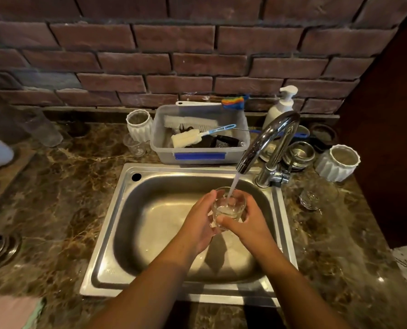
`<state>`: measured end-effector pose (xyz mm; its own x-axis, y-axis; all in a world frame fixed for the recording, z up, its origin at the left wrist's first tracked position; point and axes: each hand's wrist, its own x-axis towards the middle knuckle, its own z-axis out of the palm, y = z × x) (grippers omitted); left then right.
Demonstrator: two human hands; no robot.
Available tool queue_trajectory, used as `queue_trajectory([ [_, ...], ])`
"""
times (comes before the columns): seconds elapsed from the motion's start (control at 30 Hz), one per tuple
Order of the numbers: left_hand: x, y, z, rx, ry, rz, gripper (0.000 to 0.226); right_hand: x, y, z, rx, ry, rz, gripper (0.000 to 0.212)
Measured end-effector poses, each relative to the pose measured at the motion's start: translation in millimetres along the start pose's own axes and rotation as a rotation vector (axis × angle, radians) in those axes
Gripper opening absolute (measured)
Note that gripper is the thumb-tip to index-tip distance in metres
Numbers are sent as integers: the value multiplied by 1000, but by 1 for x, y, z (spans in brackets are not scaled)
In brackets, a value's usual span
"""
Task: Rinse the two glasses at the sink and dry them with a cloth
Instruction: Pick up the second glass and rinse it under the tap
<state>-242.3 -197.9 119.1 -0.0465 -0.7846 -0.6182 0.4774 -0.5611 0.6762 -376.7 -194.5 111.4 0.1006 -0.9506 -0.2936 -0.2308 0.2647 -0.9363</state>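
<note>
A clear glass [228, 206] is held upright over the steel sink [126, 210], under the running stream from the chrome tap [266, 138]. Water pours into it. My left hand [197, 224] grips the glass from the left and my right hand [245, 224] grips it from the right, thumb across its front. A second clear glass [316, 193] stands on the counter to the right of the sink. A folded pink and green cloth [12, 312] lies at the counter's near left corner.
Behind the sink a plastic tub [197, 153] holds brushes. White ribbed cups [139, 124] [338, 162], a soap pump [282, 105], metal lids [297, 154] and a small glass [136, 146] crowd the back counter. A brick wall rises behind; a dark panel stands at right.
</note>
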Motion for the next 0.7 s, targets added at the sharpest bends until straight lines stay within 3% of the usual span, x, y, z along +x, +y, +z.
queue_trajectory([
  [0.33, 3, 14, -8, 17, -34, 143, 29, 7, -8, -5, 6, -115, -41, 74],
  [0.43, 8, 14, -9, -105, -61, 174, 33, 7, -12, -1, -55, -91, -88, 79],
  [0.57, 7, 8, -5, -350, -166, 38, 42, 7, -21, 1, -192, -21, -157, 73],
  [0.7, 6, -1, -5, -276, -126, -112, 52, 9, -23, -3, -218, -5, -100, 58],
])
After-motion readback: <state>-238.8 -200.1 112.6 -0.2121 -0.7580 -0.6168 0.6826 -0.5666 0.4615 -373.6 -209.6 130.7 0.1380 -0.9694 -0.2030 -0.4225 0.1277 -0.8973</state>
